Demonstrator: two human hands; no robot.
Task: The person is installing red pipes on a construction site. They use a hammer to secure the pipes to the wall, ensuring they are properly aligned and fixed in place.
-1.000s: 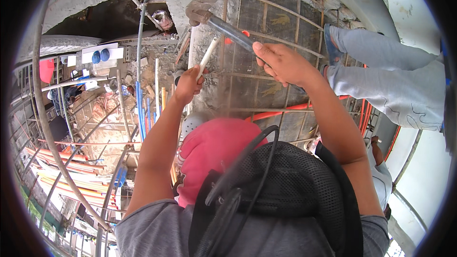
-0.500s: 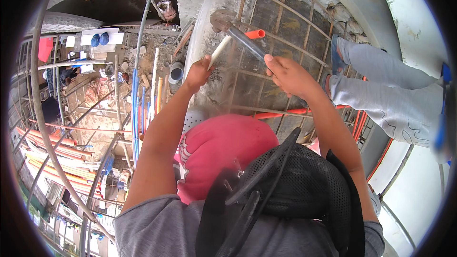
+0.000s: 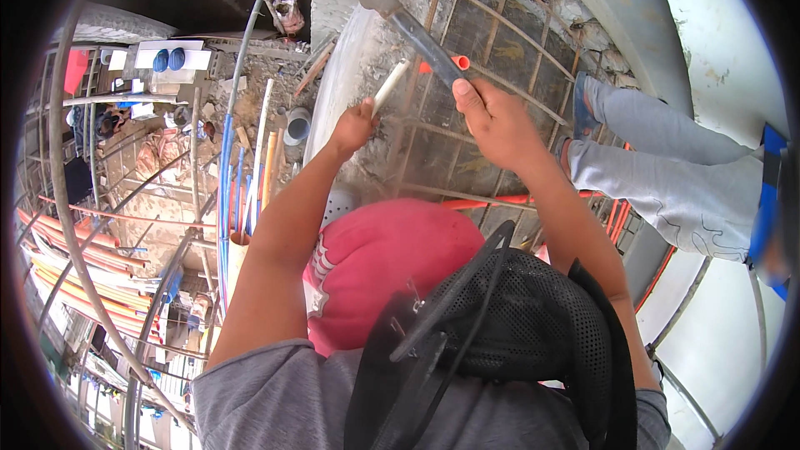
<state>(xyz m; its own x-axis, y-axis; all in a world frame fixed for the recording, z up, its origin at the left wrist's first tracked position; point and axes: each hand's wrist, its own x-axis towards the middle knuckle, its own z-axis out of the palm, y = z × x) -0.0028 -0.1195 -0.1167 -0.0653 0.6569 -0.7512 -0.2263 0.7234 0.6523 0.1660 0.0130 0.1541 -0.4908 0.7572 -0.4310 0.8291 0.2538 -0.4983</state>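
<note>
Since the earlier frames, the hammer (image 3: 417, 29) has been raised higher, its grey head now seen near the top of the view, above the rebar mesh (image 3: 492, 75), and both hands have been lifted with it. The right hand (image 3: 492, 121) is closed around the lower end of the dark handle, the head standing well above and to the left of it. The left hand (image 3: 354, 127) is clenched on a pale chisel (image 3: 389, 87), which projects up and rightward from the fist toward the concrete wall (image 3: 342, 75), just below the handle.
</note>
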